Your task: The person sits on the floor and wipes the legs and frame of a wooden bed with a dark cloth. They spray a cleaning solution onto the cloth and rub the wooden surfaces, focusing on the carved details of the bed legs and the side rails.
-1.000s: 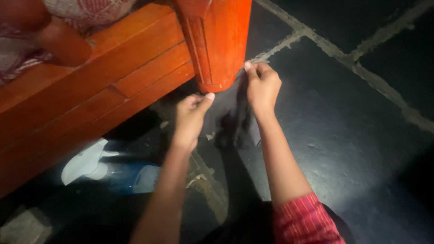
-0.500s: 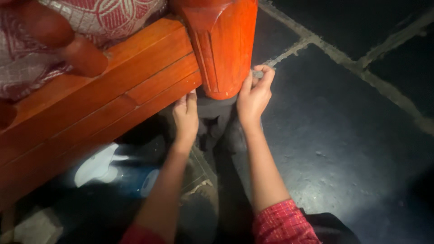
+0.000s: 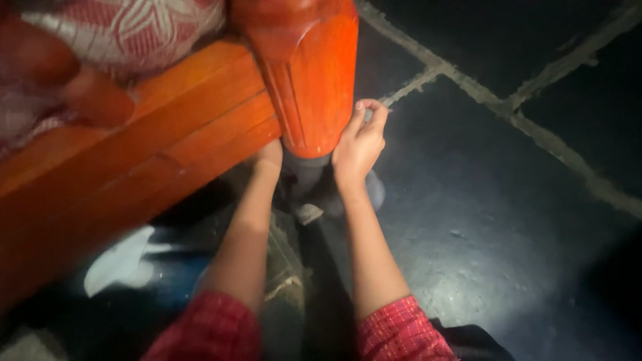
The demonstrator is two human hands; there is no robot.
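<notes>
A thick orange wooden bed leg stands at top centre, joined to a wooden side rail. A dark grey cloth hangs around the bottom of the leg. My right hand pinches the cloth against the leg's right side. My left hand reaches under the rail at the leg's left side, its fingers mostly hidden behind the wood; whether it grips the cloth does not show. Both forearms wear red patterned sleeves.
The floor is dark stone slabs with pale joints. A white and blue object lies under the bed at lower left. A red and white patterned bed cover lies above the rail.
Both hands have moved in from holding the cloth spread in front of the leg to pressing close against the leg's base. The left hand has slipped further behind the rail.
</notes>
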